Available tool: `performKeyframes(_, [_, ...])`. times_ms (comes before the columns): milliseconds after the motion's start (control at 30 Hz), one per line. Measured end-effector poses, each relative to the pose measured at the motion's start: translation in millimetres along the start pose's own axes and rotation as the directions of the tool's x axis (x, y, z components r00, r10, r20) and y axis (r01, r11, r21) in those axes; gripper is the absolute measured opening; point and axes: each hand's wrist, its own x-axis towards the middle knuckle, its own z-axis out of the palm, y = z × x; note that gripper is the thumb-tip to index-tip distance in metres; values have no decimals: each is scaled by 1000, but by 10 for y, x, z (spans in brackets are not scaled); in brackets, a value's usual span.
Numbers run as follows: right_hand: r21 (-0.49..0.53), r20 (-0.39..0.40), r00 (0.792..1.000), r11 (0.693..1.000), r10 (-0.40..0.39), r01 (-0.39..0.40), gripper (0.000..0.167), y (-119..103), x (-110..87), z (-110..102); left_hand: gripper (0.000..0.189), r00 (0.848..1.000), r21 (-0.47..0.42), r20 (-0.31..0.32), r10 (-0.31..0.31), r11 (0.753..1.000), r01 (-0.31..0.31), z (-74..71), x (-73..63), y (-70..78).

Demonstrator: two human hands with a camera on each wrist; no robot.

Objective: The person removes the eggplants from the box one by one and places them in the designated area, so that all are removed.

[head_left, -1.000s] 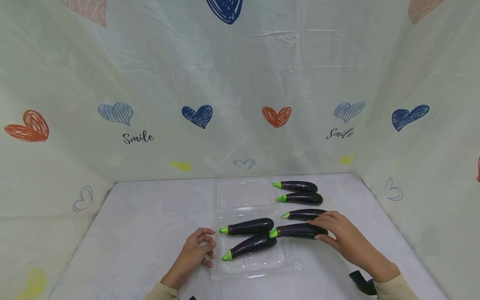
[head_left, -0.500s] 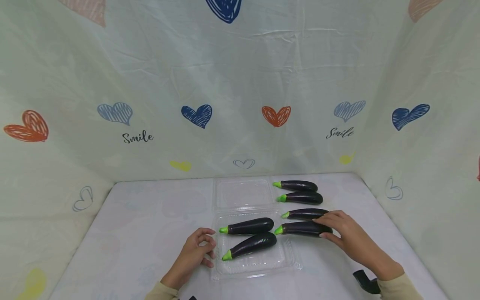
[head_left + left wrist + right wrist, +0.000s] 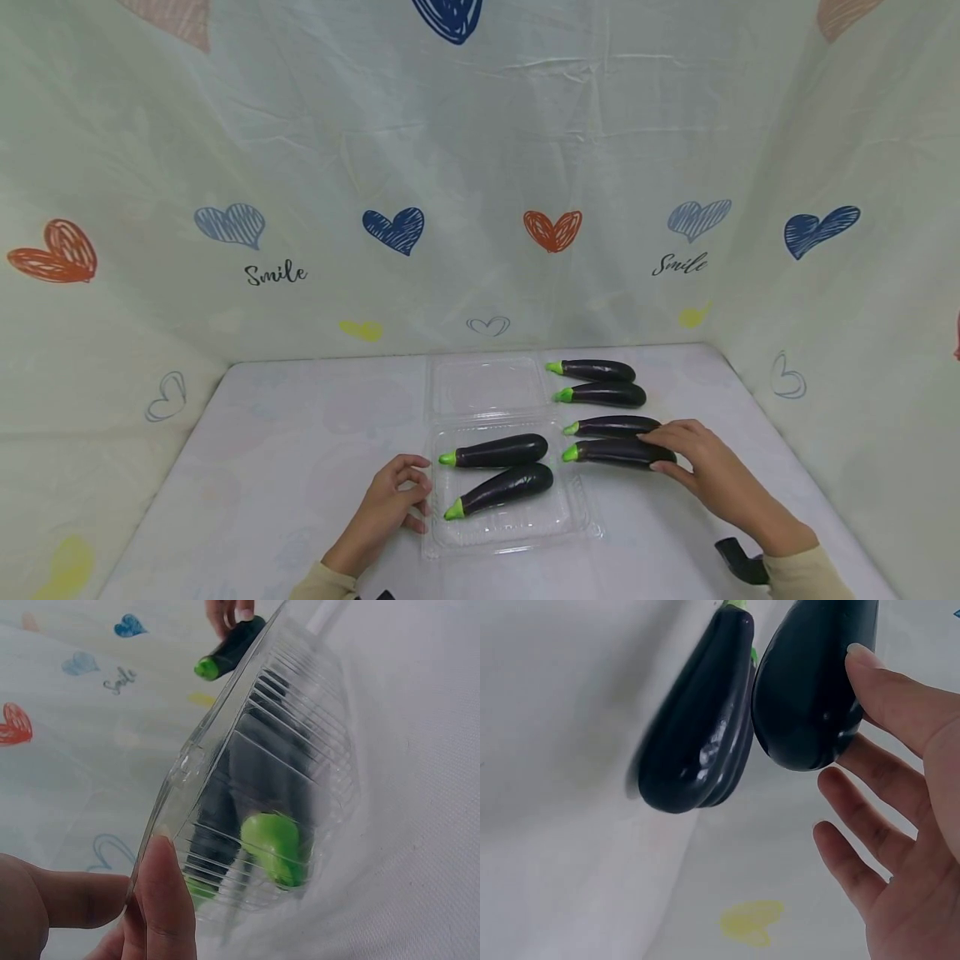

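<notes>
Though slightly apart, right fingers (image 3: 886, 770) around eggplant (image 3: 806, 690).

I see wrinkled, pale grey-green sheeting (image 3: 480, 150) ahead and on both sides, printed with scribbled red and blue hearts (image 3: 552, 237) and black cursive "Smile" lettering (image 3: 275, 273); below me spreads a flat white, faintly patterned surface (image 3: 300, 425), softly lit.
</notes>
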Motion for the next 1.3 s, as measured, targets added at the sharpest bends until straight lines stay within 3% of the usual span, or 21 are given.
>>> performKeyframes(567, [-13,-8,999,998,53,-53,42,258,-59,54,37,1000,-1,3,-1,1000,1,-3,-18,17])
performKeyframes(833, [-20,-39,998,999,41,-42,42,354,-85,127,36,1000,1,-7,-8,1000,8,2,2,-4])
performKeyframes(1300, [-23,1,1000,1000,12,-12,39,375,-54,241,37,1000,-9,-6,-4,1000,4,5,1,-16])
